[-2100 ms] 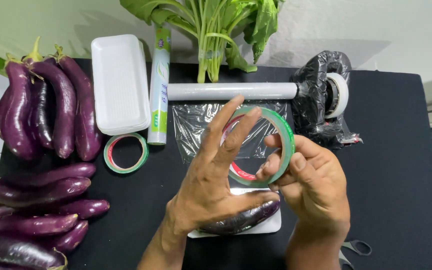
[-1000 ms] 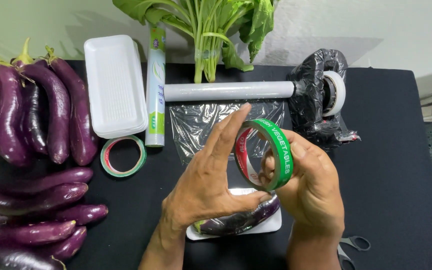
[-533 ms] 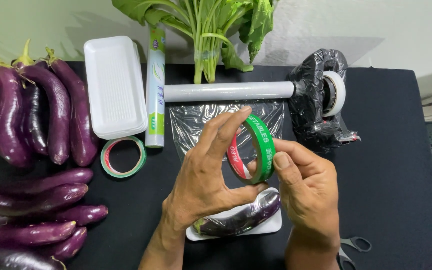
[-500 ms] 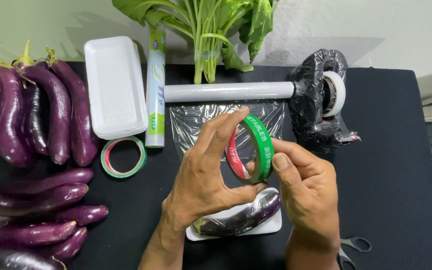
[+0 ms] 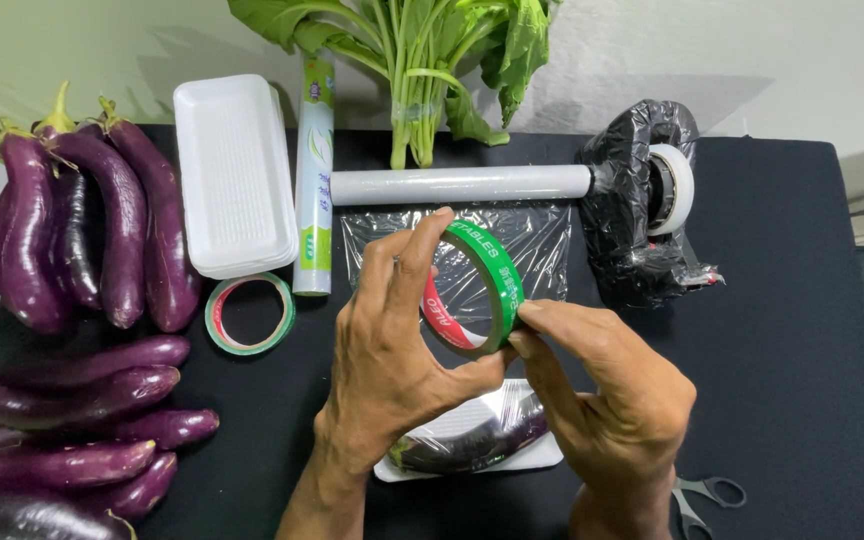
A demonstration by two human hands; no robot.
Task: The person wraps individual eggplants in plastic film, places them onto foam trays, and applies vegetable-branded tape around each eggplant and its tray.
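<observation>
Both my hands hold a green roll of tape with a red inner face, up above the black table. My left hand grips it from the left, fingers along its rim and through the ring. At the roll's lower right edge, my right hand pinches it with thumb and forefinger. Below my hands lies a white foam tray with a purple eggplant wrapped in clear film.
A second tape roll lies left of my hands. Several eggplants lie at the left. Stacked foam trays, a film box, a cling film roll, leafy greens, a tape dispenser and scissors surround them.
The tape roll has turned from lying nearly face-on to standing more edge-on between my hands. My right thumb and finger have shifted along its rim.
</observation>
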